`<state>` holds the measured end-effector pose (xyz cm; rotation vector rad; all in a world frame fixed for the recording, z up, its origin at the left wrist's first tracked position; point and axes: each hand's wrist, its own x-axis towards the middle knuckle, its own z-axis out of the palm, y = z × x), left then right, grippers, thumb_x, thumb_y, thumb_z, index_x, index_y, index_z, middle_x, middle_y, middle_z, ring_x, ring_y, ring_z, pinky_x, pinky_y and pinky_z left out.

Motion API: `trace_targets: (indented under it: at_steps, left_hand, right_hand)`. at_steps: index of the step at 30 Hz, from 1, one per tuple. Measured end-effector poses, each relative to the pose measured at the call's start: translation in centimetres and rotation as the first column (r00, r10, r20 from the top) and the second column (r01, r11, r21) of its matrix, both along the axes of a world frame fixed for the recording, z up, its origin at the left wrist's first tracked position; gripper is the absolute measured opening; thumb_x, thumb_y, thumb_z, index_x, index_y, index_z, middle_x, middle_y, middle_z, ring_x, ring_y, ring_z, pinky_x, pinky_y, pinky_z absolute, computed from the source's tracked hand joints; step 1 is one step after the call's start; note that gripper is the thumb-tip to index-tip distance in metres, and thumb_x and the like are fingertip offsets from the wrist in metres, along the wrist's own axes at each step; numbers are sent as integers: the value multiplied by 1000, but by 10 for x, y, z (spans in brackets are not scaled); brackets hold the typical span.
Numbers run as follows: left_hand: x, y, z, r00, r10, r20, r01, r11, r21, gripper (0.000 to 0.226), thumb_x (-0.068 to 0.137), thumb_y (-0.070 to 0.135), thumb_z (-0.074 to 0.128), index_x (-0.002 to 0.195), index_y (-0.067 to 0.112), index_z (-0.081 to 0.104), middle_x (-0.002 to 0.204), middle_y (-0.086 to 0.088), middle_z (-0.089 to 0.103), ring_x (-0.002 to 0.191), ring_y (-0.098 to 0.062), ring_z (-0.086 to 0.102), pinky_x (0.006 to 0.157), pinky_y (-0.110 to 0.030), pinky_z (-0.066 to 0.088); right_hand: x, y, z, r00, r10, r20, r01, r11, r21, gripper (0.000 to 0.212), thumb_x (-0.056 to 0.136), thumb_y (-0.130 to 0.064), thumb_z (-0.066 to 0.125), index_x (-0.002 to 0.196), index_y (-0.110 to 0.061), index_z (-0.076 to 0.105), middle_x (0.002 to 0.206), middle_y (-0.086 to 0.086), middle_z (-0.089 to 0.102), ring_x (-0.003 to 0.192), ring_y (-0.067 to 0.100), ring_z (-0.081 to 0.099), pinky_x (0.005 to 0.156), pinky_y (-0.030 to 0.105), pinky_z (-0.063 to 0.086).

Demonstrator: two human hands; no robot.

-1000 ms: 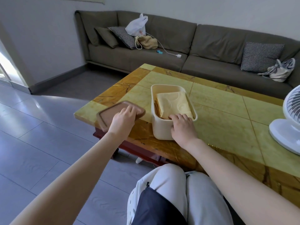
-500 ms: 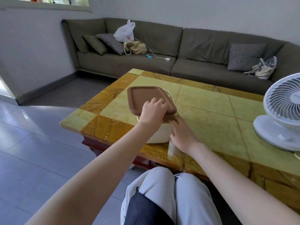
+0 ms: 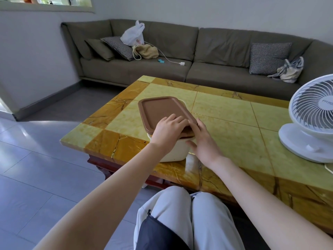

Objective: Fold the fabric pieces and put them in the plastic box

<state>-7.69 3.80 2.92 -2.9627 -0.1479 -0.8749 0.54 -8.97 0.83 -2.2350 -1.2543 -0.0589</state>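
Resting on plastic box [image 3: 177,153], brown lid [image 3: 160,109] hides contents; left hand [image 3: 167,132] grips it; right hand [image 3: 203,143] flat.

A single wide-angle camera sits on the person's head, facing forward and tilted down. It looks over the person's knees [image 3: 189,213] at the bottom edge and across the tiled coffee table [image 3: 234,134] to the grey sofa [image 3: 216,73] along the far wall. Both forearms run in from the lower corners, and the left hand [image 3: 168,132] and right hand [image 3: 203,143] meet near the frame's centre, at the plastic box [image 3: 177,152] and its brown lid [image 3: 162,109]. The white fan [image 3: 313,120] is cut by the right edge (the lens bows lines near the borders). A window ledge [image 3: 45,8] crosses the top left.
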Motion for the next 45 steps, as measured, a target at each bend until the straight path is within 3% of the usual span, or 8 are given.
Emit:
trace_targets:
  at_steps: [7,12,16,21,25,33,39,45]
  left_hand:
    - [-9,4,-1,987,-138,87,127,984,122,17,87,17,64,102,10,67,87,-3,65,77,-23,60,62,-34,50]
    - [-5,-1,0,993,-118,28,118,993,-11,18,88,18,60,103,12,65,94,-3,63,86,-25,57,69,-32,45]
    - [-8,7,-3,995,44,-93,-63,974,-216,29,87,41,51,107,22,59,102,2,52,99,-20,45,82,-30,33]
    - [-27,32,-10,861,463,-211,-508,758,-409,41,96,34,38,130,11,41,131,-12,39,121,-30,34,99,-40,30]
    - [-27,35,-8,850,417,-321,-523,604,-601,46,99,26,32,140,6,32,139,-14,40,127,-30,34,104,-42,31]
    - [-27,31,-7,814,446,-373,-580,661,-476,43,96,21,29,135,7,38,134,-12,43,122,-30,37,98,-41,34]
    - [-28,34,-3,773,486,-408,-625,694,-356,41,94,22,31,130,8,45,130,-13,44,119,-31,38,96,-41,35]
    - [-25,18,-14,886,423,-190,-460,855,-239,35,94,21,35,127,13,46,127,-9,47,117,-28,40,95,-37,33]
  right_hand:
    - [3,-2,-1,996,21,-92,-15,998,61,56,96,-28,50,146,-23,26,158,3,7,139,26,30,103,35,39]
    - [5,-5,4,993,7,-120,4,996,92,34,97,-20,49,131,-20,49,155,9,23,141,26,28,109,35,30]
    - [7,-4,7,987,-7,-159,19,997,74,36,92,-14,57,127,-16,57,150,12,34,141,24,29,112,35,27]
    - [4,-6,6,988,-59,-141,69,995,66,38,87,-20,64,124,-14,59,149,13,36,137,27,35,111,35,29]
    - [-1,-10,1,991,-85,-102,93,993,74,36,85,-27,66,117,-11,60,146,15,41,137,25,36,109,33,31]
    - [1,-12,-1,982,-61,-180,39,991,-125,63,91,-47,49,145,-19,33,158,3,14,143,24,22,112,39,27]
    - [11,-6,11,993,-90,-75,67,962,-265,70,86,-58,49,144,-20,37,155,3,23,137,25,35,105,38,37]
    - [12,-6,12,991,-92,-94,61,956,-287,70,87,-57,51,145,-20,35,156,3,21,141,25,26,112,39,28]
